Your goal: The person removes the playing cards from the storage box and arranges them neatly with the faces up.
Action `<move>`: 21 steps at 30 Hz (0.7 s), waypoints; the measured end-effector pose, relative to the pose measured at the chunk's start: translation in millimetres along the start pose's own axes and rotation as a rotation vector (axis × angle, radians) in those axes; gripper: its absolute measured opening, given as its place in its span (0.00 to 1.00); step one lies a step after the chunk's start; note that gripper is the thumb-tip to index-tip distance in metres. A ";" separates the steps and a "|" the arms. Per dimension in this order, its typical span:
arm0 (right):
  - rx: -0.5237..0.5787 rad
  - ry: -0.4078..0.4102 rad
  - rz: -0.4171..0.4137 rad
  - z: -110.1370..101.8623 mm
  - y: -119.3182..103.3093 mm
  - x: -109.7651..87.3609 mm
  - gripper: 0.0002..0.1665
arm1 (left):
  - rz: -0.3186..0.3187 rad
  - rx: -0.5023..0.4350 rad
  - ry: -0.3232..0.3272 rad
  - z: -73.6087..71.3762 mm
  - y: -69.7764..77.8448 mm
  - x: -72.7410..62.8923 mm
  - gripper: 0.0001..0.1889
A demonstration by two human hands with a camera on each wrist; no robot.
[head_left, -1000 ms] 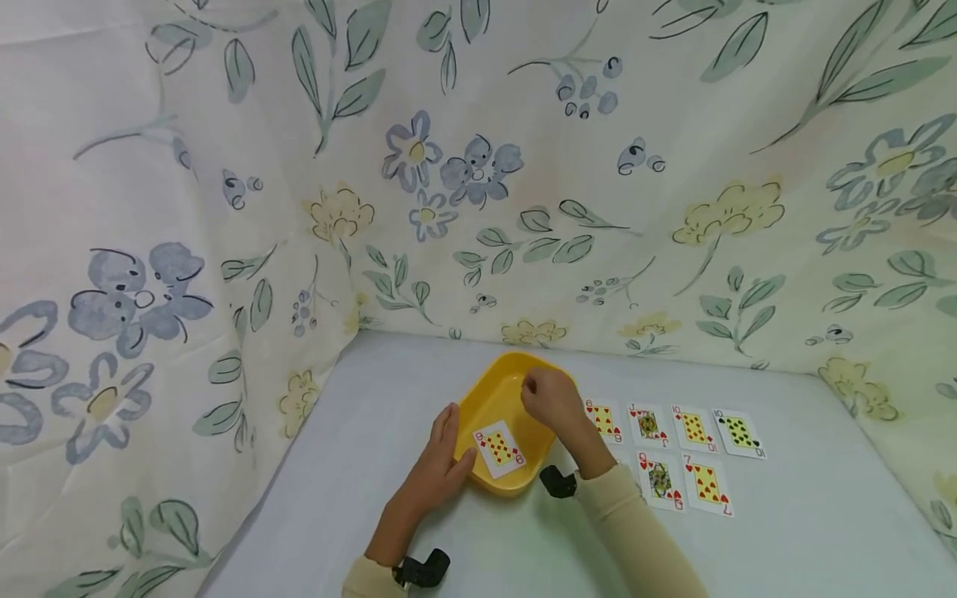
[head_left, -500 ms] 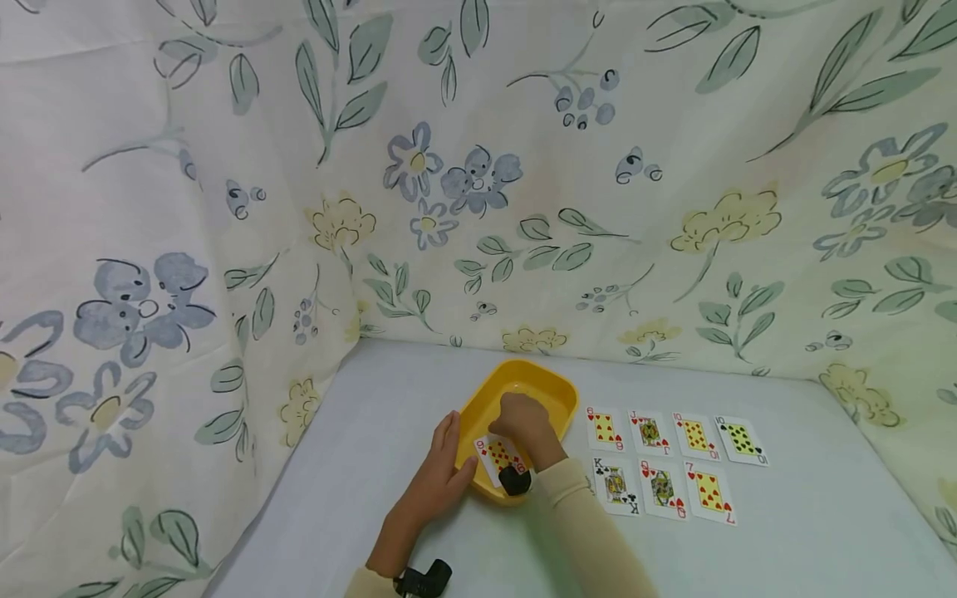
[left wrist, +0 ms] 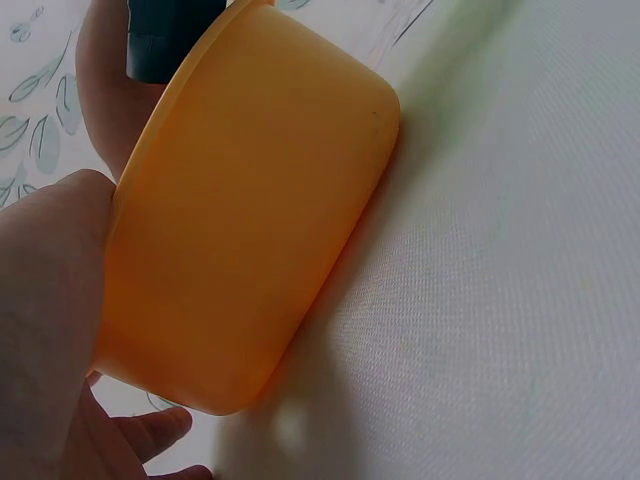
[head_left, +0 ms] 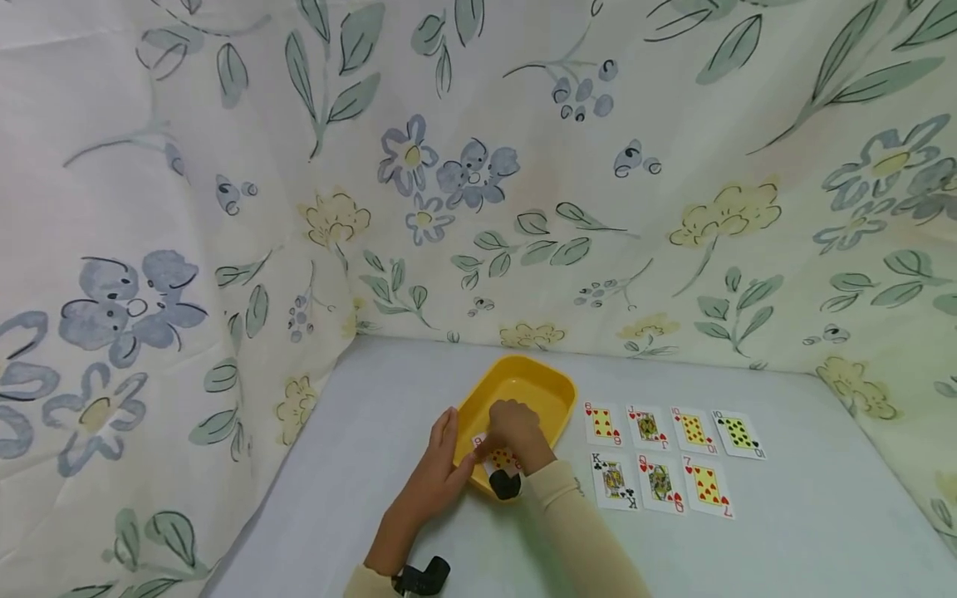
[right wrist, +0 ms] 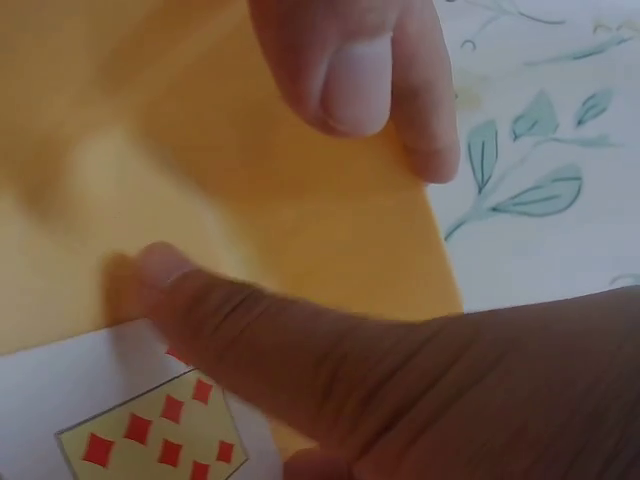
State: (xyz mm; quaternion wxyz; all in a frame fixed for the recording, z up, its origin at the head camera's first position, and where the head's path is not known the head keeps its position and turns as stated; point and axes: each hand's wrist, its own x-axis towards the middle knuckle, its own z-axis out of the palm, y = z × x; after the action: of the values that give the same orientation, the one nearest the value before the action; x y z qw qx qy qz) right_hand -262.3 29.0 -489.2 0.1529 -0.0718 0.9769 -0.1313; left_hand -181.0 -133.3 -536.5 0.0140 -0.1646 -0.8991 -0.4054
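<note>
A yellow plastic tray sits on the table with one playing card, the nine of diamonds, lying face up inside its near end. My left hand holds the tray's near left corner, its thumb over the rim and its fingers along the outer wall. Inside the tray, my right hand reaches over the card and partly hides it. In the right wrist view the thumb lies at the card's edge, well apart from the other fingertips, and nothing is pinched between them.
Right of the tray, several face-up cards lie in two rows, among them a jack of hearts, a king of clubs and a seven of hearts. A floral cloth hangs behind and left of the white table.
My right hand has moved from the tray's far right part down and left to the card. The king of clubs has come into full view. My left hand stays on the tray.
</note>
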 end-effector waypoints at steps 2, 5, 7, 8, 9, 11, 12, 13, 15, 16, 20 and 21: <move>-0.011 -0.008 -0.010 0.9 -0.8 1.1 0.35 | -0.004 -0.002 0.002 -0.9 1.0 0.2 0.42; -0.033 -0.016 -0.020 2.1 -0.6 2.5 0.34 | -0.007 -0.001 0.002 -1.1 1.4 0.0 0.42; -0.046 -0.014 -0.028 2.5 0.0 2.7 0.33 | -0.011 0.004 0.000 -0.8 1.0 0.0 0.42; -0.047 -0.015 -0.031 2.1 0.2 2.7 0.33 | -0.010 0.004 0.000 -0.7 0.8 0.0 0.42; -0.041 -0.016 -0.032 1.3 0.4 2.5 0.32 | -0.012 0.003 0.000 -0.6 0.8 0.0 0.42; -0.017 -0.017 -0.031 -0.1 0.6 1.1 0.32 | -0.012 -0.002 0.002 -0.4 1.0 0.0 0.42; 0.000 -0.018 -0.029 -1.2 0.7 0.1 0.32 | -0.011 -0.003 0.003 -0.2 0.9 0.2 0.42; 0.019 -0.017 -0.026 -2.1 0.7 -0.7 0.33 | -0.014 -0.002 0.002 -0.1 0.9 0.3 0.42; 0.057 -0.015 -0.019 -3.3 1.0 -1.7 0.35 | -0.011 0.000 0.007 0.1 1.0 0.4 0.41; 0.072 -0.013 -0.015 -3.4 1.1 -2.2 0.36 | -0.009 0.002 0.009 0.1 1.0 0.3 0.41; 0.115 0.000 -0.008 -2.5 3.6 -0.7 0.42 | -0.010 0.010 0.010 -0.1 1.5 -0.6 0.41; 0.121 0.005 -0.010 -1.8 4.9 -0.2 0.42 | -0.010 0.010 0.010 -0.1 1.4 -0.7 0.42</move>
State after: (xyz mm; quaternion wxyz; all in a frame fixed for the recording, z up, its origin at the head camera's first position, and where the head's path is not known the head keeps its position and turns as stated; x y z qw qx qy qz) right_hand -263.1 34.0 -488.9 0.1537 -0.0671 0.9671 -0.1911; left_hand -179.9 -132.7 -535.5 0.0174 -0.1581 -0.9018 -0.4018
